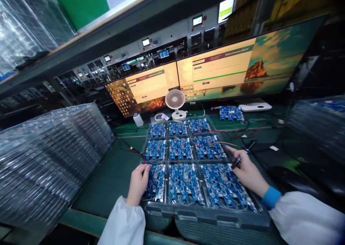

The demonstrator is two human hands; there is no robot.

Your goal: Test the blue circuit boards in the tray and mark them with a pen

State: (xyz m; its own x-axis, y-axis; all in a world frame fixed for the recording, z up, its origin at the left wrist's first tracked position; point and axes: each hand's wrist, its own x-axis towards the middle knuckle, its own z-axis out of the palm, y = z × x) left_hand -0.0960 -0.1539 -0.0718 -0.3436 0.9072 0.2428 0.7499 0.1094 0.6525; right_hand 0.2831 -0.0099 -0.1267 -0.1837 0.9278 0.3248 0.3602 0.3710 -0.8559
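Though snug around a black pen, right grip (forefinger out)

Plastic tray holds nine blue circuit boards, three rows of three. Left hand pinches at red and black wires, near-left side. Right hand grips black pen-like tool, right edge. White fan stands behind, before two monitors.
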